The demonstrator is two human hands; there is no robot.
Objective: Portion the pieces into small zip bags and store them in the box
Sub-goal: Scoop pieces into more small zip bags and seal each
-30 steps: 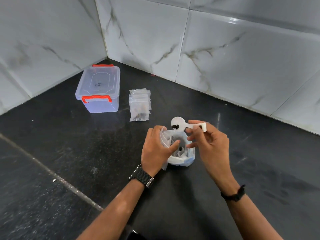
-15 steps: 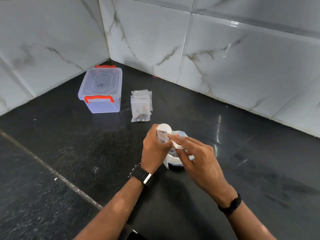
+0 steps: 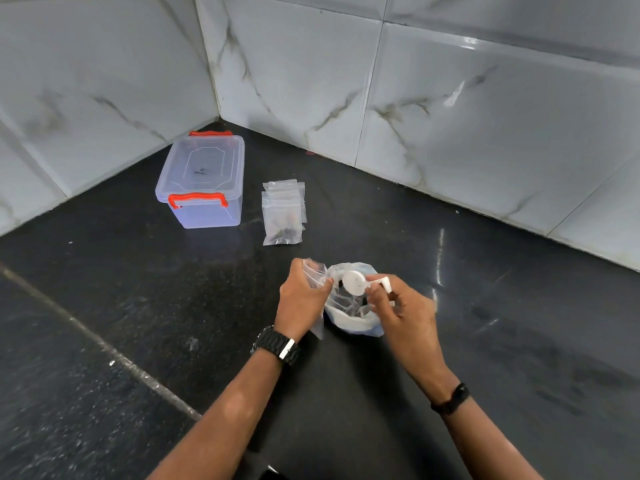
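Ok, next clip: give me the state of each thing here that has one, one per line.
Box: lid on, red latch down on the near side.
Stack of zip bags: lying flat; front one holds dark pieces.
Small zip bag: held by the left hand.
White scoop: pinched by the right hand, over the large bag.
Large bag: mouth open, on the counter.

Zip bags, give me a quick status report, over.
Left hand holds small zip bag. Right hand pinches white scoop over source bag. Box lidded. Nothing in the way.
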